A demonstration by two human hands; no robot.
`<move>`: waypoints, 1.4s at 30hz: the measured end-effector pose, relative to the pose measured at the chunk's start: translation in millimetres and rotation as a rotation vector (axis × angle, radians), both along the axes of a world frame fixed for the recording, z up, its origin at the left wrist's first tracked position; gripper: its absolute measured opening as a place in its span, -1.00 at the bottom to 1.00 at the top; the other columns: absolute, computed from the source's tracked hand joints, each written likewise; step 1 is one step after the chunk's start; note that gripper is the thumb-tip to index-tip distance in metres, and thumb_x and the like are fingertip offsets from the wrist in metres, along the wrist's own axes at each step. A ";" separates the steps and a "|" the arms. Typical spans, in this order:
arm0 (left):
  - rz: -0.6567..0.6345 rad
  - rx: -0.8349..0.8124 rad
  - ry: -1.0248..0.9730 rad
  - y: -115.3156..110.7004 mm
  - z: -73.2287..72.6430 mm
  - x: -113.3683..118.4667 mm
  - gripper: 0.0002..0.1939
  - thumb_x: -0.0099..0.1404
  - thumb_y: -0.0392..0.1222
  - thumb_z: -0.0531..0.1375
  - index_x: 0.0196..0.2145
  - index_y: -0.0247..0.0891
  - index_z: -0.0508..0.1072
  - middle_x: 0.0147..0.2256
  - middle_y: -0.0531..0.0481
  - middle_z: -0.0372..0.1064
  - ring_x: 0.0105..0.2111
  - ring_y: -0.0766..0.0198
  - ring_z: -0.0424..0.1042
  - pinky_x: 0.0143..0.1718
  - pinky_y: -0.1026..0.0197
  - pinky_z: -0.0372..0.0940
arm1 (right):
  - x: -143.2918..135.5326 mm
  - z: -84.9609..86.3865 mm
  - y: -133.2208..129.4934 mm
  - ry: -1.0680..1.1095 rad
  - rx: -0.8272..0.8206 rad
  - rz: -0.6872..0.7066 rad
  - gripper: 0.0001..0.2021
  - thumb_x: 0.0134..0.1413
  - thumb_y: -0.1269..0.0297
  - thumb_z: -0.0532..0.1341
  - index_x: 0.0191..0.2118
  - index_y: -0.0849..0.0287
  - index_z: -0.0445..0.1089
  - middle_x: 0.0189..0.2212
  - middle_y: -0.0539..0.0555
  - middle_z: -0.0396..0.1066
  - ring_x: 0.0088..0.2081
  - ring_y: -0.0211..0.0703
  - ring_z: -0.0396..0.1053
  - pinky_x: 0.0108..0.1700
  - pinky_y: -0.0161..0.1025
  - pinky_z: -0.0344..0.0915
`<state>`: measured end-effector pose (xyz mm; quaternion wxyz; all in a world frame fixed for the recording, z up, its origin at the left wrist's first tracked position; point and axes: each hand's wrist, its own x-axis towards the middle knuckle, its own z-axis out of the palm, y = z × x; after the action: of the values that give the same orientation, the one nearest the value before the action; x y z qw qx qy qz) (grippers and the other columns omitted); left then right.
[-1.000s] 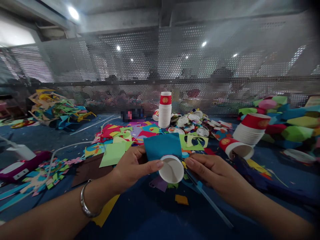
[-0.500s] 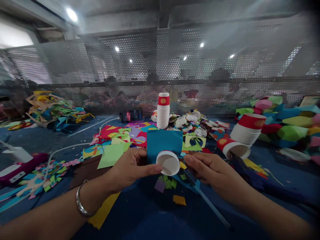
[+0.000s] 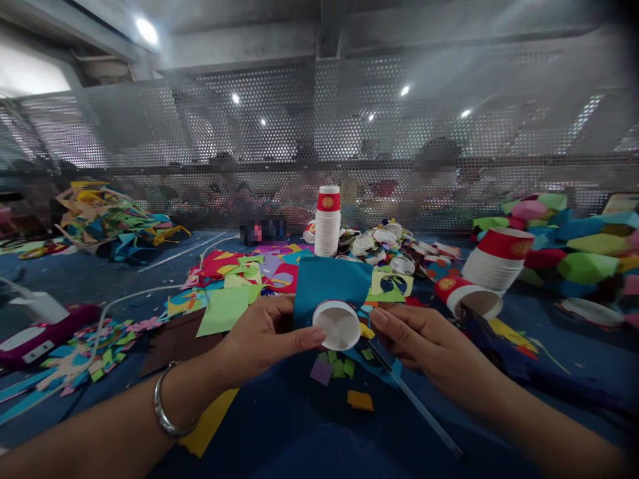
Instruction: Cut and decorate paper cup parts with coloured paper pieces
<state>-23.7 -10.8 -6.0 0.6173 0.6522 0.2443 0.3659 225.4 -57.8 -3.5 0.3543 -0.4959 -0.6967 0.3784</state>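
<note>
My left hand (image 3: 277, 332) is closed on a white paper cup piece (image 3: 337, 326), its round hollow facing me and the thumb on its rim. A blue paper sheet (image 3: 332, 279) stands up behind the cup piece, held together with it. Pinched at the right side is my right hand (image 3: 409, 336), its fingertips around a thin dark tool (image 3: 365, 311) that touches the paper by the cup rim. Most of that tool is hidden by the fingers, so its kind is unclear. Small paper scraps (image 3: 342, 366) lie below.
Stacked paper cups (image 3: 327, 229) stand behind, with more cups (image 3: 496, 259) at right beside a dark glue gun (image 3: 519, 359). A clear glue stick (image 3: 429, 416) lies in front. Cut discs (image 3: 384, 243), paper sheets (image 3: 227, 309) and a purple power strip (image 3: 50, 336) surround the hands.
The blue sheet has tilted and turned a little to the right, its top right corner shifting outward. Both hands keep nearly the same place and grip.
</note>
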 end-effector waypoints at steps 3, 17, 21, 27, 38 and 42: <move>0.008 0.000 0.018 0.4 0.0 0.8 -0.86 0.18 -0.19 0.41 -0.29 -0.27 0.62 -0.34 0.01 0.55 -0.35 0.36 0.43 -0.26 0.32 0.32 | -1.2 1.3 -0.5 0.014 0.004 -0.008 -0.47 0.31 -0.25 0.07 -0.43 0.14 0.25 -0.55 -0.12 -0.10 -0.57 -0.33 -0.14 -0.57 -0.32 -0.16; 0.002 -0.037 0.070 -5.4 3.5 3.5 -0.83 0.17 -0.15 0.42 -0.33 -0.30 0.62 -0.38 -0.01 0.54 -0.39 0.37 0.42 -0.32 0.34 0.31 | -2.7 2.8 -1.6 0.047 -0.021 0.019 -0.49 0.32 -0.22 0.08 -0.42 0.14 0.25 -0.56 -0.12 -0.09 -0.57 -0.35 -0.17 -0.63 -0.35 -0.17; 0.008 -0.053 0.076 -5.8 4.0 3.0 -0.81 0.15 -0.14 0.43 -0.35 -0.31 0.61 -0.41 0.01 0.52 -0.41 0.38 0.41 -0.34 0.36 0.31 | -1.8 3.1 -2.0 0.032 -0.025 0.026 -0.49 0.34 -0.22 0.07 -0.43 0.14 0.20 -0.56 -0.13 -0.11 -0.57 -0.35 -0.19 -0.62 -0.35 -0.18; 0.036 -0.016 0.070 -2.1 1.2 1.0 -0.74 0.13 -0.11 0.44 -0.28 -0.32 0.60 -0.31 -0.05 0.54 -0.30 0.29 0.45 -0.19 0.26 0.35 | -2.0 5.3 -2.6 0.013 -0.019 0.029 -0.51 0.34 -0.20 0.06 -0.41 0.13 0.22 -0.55 -0.13 -0.12 -0.57 -0.34 -0.19 -0.62 -0.35 -0.18; 0.042 0.178 0.132 1.1 -1.7 -3.1 -0.73 0.20 -0.08 0.39 -0.19 -0.27 0.61 -0.17 -0.09 0.54 -0.17 0.19 0.45 -0.09 0.18 0.35 | -2.6 3.8 -0.2 -0.017 -0.034 0.023 -0.47 0.34 -0.24 0.05 -0.45 0.14 0.18 -0.55 -0.11 -0.05 -0.56 -0.35 -0.11 -0.60 -0.36 -0.10; 0.042 0.223 0.159 1.1 -1.0 -4.1 -0.74 0.22 -0.07 0.38 -0.20 -0.27 0.61 -0.17 -0.09 0.53 -0.15 0.18 0.45 -0.07 0.17 0.34 | -2.5 4.1 -1.0 -0.024 -0.039 0.026 -0.46 0.33 -0.24 0.06 -0.46 0.14 0.18 -0.55 -0.10 -0.04 -0.56 -0.34 -0.10 -0.60 -0.35 -0.09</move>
<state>-27.8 -9.6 -7.0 0.5118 0.7384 0.2638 0.3510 222.9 -58.8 0.6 0.3312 -0.4979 -0.7000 0.3904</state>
